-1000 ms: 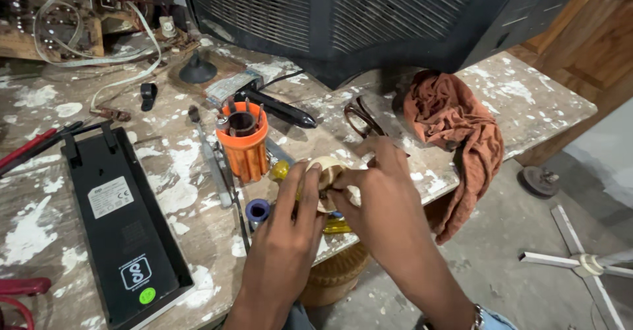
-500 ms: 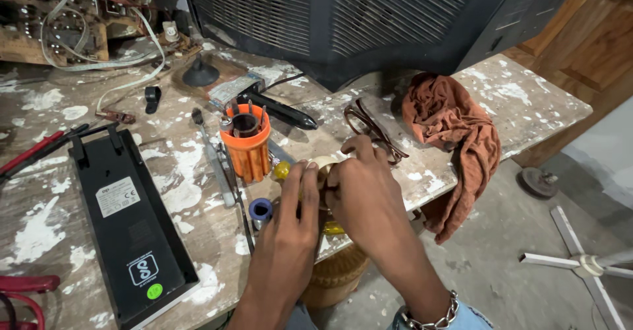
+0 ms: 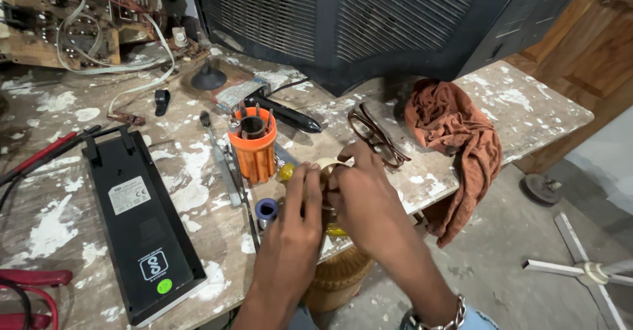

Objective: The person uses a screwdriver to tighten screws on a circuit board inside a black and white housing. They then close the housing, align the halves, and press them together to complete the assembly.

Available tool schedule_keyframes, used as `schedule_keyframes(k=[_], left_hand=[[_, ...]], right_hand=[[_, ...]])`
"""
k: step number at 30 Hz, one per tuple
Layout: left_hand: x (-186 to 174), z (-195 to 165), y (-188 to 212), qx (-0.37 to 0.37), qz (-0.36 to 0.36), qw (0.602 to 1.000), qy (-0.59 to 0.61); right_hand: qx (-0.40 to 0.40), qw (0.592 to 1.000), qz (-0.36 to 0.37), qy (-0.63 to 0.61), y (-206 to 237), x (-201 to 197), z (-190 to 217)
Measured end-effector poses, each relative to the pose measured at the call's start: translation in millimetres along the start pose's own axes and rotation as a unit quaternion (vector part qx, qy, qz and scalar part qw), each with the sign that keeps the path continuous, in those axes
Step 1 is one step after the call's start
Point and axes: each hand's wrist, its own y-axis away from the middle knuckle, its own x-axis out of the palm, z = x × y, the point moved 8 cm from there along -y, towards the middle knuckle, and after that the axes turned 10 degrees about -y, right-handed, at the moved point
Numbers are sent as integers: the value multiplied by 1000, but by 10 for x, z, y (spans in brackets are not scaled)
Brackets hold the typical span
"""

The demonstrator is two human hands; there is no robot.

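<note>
Tape roll, tan, sits between both hands at the near bench edge, just right of the orange holder. Left hand: fingers straight and together, pressed against the roll's left side. Right hand: curled over the roll, grip pinched on its top and right side; thumb hidden, so exact pinch point unclear.

Near them: blue ring touching bench just left of left fingers, yellow knob beside holder base, something yellow under the hands, glasses just behind the right hand, rust cloth hanging over the edge.

Risk, as a guess: roll is right at the edge, so a slipped grip could drop it to the floor or into the basket below. An elbow or hand swing could knock the holder over or push the glasses.

Bench: worn wood, white paint splashes, cluttered. Black flat case left, red and black leads, circuit board at back, big dark vented housing behind. Floor grey concrete, white fan part lying right.
</note>
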Motion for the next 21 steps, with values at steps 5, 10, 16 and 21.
schedule_keyframes(k=[5,10,16,21], left_hand=[[-59,-6,4,4,-46,999,26],[-14,-2,-28,1,-33,999,8],[-33,-19,-15,2,-32,999,20],[-67,-40,-13,19,-70,997,14]], right_hand=[[-97,990,-101,-17,106,-192,174],[-69,990,-88,-92,84,-169,-12],[-88,984,-114,-106,70,-73,-191],[-75,990,-117,-13,-34,-85,-420]])
